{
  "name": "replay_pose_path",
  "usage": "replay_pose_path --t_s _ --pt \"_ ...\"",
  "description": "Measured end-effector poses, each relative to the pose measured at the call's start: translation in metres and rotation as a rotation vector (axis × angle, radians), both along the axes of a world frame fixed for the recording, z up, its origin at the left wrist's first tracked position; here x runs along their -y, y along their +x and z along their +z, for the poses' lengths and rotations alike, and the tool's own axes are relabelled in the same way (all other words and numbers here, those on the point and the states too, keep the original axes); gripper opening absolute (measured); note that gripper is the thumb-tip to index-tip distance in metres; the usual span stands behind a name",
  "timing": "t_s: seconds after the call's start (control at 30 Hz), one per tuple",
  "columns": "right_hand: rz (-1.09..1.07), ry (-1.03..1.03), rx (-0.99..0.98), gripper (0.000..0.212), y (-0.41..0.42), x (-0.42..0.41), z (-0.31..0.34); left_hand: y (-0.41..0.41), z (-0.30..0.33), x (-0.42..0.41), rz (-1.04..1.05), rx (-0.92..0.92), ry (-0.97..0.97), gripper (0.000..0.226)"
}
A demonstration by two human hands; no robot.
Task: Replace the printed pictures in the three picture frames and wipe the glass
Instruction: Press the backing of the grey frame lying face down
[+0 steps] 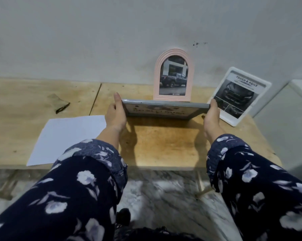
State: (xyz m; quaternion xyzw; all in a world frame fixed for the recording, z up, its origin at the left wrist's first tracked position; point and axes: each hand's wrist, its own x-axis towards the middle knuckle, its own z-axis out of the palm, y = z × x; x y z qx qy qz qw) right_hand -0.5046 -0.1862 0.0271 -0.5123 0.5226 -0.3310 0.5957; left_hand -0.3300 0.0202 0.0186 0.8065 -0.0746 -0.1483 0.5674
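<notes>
A grey rectangular picture frame (164, 108) is held above the wooden table (164, 145), tilted so its top edge faces me and its printed face is seen at a steep angle. My left hand (115, 113) grips its left end and my right hand (212, 117) grips its right end. Behind it a pink arched frame (173, 75) with a pickup-truck picture stands against the wall. A white frame (240, 96) with a "TOUGH & AGILE" car print leans at the right.
A blank white sheet of paper (68, 138) lies on the table to the left. A crumpled brownish cloth (59, 104) lies further back left. A white cabinet (289, 119) borders the table's right side. Marble floor shows below the table's front edge.
</notes>
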Motion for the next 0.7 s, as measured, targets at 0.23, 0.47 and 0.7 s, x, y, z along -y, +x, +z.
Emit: replay_pose_path --t_s 0.23,0.47,0.7 --pt "0.0 0.034 -0.031 0.069 -0.036 -0.008 -0.027 -0.029 -0.018 -0.023 0.042 -0.095 0.183 0.083" --pt "0.012 0.063 -0.118 0.06 -0.061 -0.024 -0.066 -0.061 -0.056 -0.028 0.083 -0.076 0.401 0.085" --pt "0.109 0.004 -0.319 0.056 -0.071 -0.032 -0.095 -0.072 -0.077 -0.027 -0.086 -0.034 0.669 0.086"
